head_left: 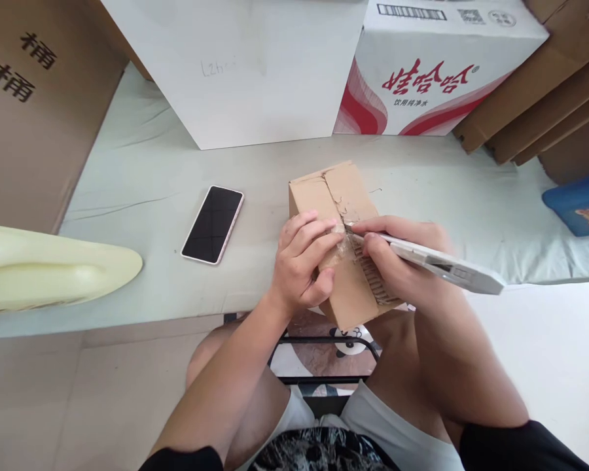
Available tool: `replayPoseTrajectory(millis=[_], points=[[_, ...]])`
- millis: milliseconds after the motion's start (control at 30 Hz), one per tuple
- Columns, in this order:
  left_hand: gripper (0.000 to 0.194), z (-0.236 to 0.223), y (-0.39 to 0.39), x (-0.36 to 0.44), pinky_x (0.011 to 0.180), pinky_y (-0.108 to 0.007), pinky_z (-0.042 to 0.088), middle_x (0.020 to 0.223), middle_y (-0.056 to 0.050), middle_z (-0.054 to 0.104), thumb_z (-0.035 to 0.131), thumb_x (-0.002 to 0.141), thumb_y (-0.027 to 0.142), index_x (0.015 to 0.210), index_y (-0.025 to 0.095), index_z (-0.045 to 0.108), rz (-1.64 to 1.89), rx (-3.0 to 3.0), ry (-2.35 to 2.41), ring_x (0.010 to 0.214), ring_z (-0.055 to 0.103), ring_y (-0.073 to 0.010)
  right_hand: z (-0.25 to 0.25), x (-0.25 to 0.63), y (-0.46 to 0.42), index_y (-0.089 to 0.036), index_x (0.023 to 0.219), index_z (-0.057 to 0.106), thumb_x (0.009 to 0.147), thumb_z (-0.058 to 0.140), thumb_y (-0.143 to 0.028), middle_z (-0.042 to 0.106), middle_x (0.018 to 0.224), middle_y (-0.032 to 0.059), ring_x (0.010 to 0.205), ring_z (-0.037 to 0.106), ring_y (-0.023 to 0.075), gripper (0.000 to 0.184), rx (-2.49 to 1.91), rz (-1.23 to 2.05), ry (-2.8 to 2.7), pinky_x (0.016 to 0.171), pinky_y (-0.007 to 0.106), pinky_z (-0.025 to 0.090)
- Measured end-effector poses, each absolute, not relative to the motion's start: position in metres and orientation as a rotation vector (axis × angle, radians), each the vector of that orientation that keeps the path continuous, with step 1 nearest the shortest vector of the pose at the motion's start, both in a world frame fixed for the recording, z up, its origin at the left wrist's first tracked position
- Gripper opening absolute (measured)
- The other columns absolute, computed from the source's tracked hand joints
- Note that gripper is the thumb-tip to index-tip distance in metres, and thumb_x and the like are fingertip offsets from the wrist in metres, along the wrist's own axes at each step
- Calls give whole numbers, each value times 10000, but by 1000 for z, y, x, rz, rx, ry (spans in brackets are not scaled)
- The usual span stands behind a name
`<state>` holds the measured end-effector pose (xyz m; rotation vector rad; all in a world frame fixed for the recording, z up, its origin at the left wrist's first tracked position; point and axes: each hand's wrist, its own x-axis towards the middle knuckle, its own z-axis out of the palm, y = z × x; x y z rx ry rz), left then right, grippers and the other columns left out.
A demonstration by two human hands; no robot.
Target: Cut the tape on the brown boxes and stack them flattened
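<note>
A small brown cardboard box (351, 304) rests near the front edge of the cloth-covered surface, tilted towards me. Clear tape (342, 249) crosses its top seam, and the cardboard beside the seam is torn, with corrugation (373, 278) showing. My left hand (304, 258) holds the box from its left side, fingers curled over the top and pressing beside the tape. In my right hand (412, 255) is a white utility knife (442, 265), gripped between thumb and fingers. Its tip meets the box at the seam, close to my left fingertips; the blade is mostly hidden.
A phone (213, 224) lies left of the box. Behind stand a white box (275, 78) and a red-and-white water carton (422, 82). Large cardboard (34, 118) is at the left, folded cardboard (535, 85) and a blue item (579, 203) at the right. A pale yellow object (59, 268) juts in.
</note>
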<state>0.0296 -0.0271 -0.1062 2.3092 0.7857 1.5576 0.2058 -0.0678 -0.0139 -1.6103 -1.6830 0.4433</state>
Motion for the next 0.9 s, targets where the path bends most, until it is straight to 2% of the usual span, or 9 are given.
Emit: replayPoseTrajectory(millis=[167, 400, 533, 667, 833, 900], points=[[420, -106, -27, 29, 1138, -520, 480, 1236, -126, 735, 415, 975, 392, 1208, 194, 704, 1549, 2319, 796, 1274, 614, -316, -12, 208, -71, -225, 848, 818, 854, 574, -229, 781, 771, 10, 599, 678, 129, 244, -1607, 453, -1687, 614, 233, 549], [447, -107, -25, 27, 1137, -544, 485, 1244, -120, 734, 400, 972, 413, 1231, 208, 700, 1514, 2352, 804, 1279, 617, -323, -12, 210, -76, -222, 829, 809, 834, 561, -195, 717, 639, -5, 521, 622, 122, 249, -1577, 415, -1673, 594, 244, 541], [434, -108, -25, 27, 1144, -549, 469, 1264, -123, 725, 428, 969, 402, 1246, 205, 698, 1530, 2319, 766, 1283, 605, -326, -7, 209, -77, -212, 766, 790, 816, 546, -208, 683, 580, -12, 453, 561, 105, 249, -1576, 448, -1671, 537, 246, 497], [444, -107, -24, 27, 1136, -528, 487, 1236, -116, 737, 381, 987, 428, 1207, 210, 699, 1530, 2354, 808, 1252, 633, -306, -6, 207, -78, -203, 662, 747, 792, 541, -208, 688, 572, -7, 430, 547, 98, 243, -1510, 476, -1713, 480, 244, 448], [468, -108, -24, 26, 1146, -537, 487, 1245, -113, 739, 360, 984, 445, 1210, 219, 702, 1503, 2383, 837, 1247, 644, -303, -8, 218, -94, -239, 687, 751, 779, 585, -147, 668, 570, -14, 435, 546, 114, 210, -1412, 419, -1617, 445, 265, 420], [465, -108, -24, 25, 1152, -536, 488, 1251, -105, 739, 355, 987, 446, 1209, 223, 697, 1515, 2377, 830, 1234, 657, -296, -9, 225, -100, -258, 740, 746, 820, 597, -149, 672, 618, -2, 471, 568, 132, 202, -1379, 390, -1531, 447, 284, 407]])
